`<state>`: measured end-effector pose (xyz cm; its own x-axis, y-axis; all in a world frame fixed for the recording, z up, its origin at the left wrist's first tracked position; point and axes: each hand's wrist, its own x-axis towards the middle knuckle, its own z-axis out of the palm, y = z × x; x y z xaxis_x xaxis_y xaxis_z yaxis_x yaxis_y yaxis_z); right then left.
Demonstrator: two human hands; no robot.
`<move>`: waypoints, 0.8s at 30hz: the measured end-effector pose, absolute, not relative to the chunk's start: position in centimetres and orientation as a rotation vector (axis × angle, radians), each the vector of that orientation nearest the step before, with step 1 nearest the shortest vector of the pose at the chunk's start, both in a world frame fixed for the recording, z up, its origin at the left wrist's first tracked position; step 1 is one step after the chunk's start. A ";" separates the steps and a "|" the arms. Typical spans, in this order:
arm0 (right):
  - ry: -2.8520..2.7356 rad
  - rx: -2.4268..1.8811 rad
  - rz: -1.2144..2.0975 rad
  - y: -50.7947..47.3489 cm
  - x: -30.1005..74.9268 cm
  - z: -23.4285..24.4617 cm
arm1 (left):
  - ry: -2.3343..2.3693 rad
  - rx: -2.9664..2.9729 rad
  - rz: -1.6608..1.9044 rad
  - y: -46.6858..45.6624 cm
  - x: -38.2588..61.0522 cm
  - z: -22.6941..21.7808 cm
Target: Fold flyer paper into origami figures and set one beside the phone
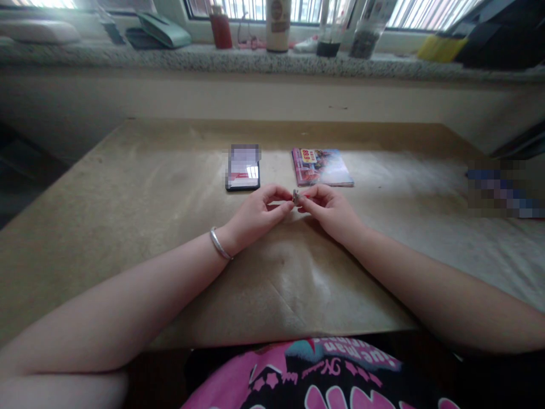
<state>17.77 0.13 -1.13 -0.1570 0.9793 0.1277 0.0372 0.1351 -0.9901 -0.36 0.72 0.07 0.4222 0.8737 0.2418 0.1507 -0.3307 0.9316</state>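
My left hand [258,215] and my right hand [328,210] meet over the middle of the brown table [128,204]. Both pinch one small grey object [295,197] between their fingertips; it is too small to name. A silver bangle [219,244] circles my left wrist. Just beyond my left hand lies a black phone [243,167], screen up. A colourful flat packet [321,167] lies beyond my right hand.
A stone windowsill [238,59] runs behind the table with a red jar [221,28], a white bottle [278,24], dark containers [365,35] and a teal case [165,29]. Blurred items [504,187] sit at the table's right edge.
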 end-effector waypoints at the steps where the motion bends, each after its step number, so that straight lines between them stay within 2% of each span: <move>1: -1.418 -1.073 1.189 0.2 17.8 -1.1 | 0.890 1.757 0.980 0.7 -0.4 0.1; 24: -1.538 -1.091 1.138 0.1 17.8 -0.9 | 1.111 1.646 0.958 0.6 0.1 0.6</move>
<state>17.77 0.12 -0.93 -0.2001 0.9672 0.1564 0.1337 0.1851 -0.9736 0.08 0.57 0.64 0.2950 0.9491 0.1105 0.2493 -0.1881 0.9500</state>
